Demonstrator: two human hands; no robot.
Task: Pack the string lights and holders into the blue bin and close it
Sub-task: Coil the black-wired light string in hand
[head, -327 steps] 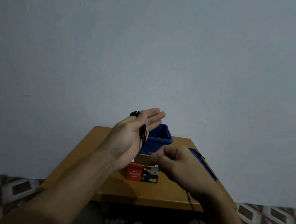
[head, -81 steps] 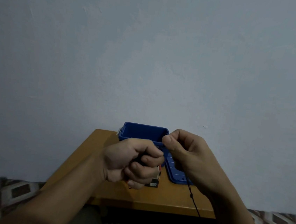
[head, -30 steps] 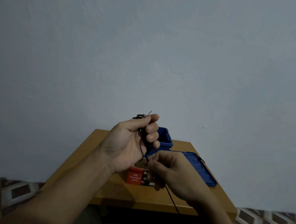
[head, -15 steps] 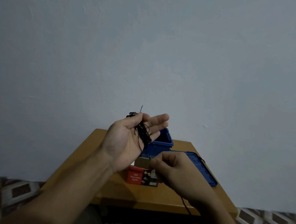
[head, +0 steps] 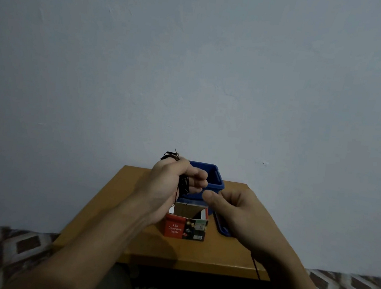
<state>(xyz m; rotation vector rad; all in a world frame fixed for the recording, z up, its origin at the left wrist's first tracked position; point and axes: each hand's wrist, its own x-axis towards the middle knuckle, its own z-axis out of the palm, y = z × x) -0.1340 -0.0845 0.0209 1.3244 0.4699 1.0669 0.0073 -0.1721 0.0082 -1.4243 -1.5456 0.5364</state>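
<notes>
Plain grey wall, small wooden table (head: 112, 206) low centre of the head view; blue bin (head: 217, 179) sits open at the far edge, lid (head: 221, 229) flat to its right, LED box (head: 185, 227) in front. Left hand (head: 171, 187) curls round the coiled string lights (head: 183, 184) just left of the bin; right hand (head: 239, 210) is loosely curled, with the wire tail (head: 257, 269) hanging below its wrist, and I cannot tell if it pinches the wire. Coil looks light, limp and tangle-prone: grip the whole bundle and mind the tail snagging the table edge; there is open room above the bin mouth.

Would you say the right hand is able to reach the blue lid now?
Probably yes: the blue lid lies just beneath the right hand, nothing between, though its fingers seem busy pinching the string lights.
</notes>
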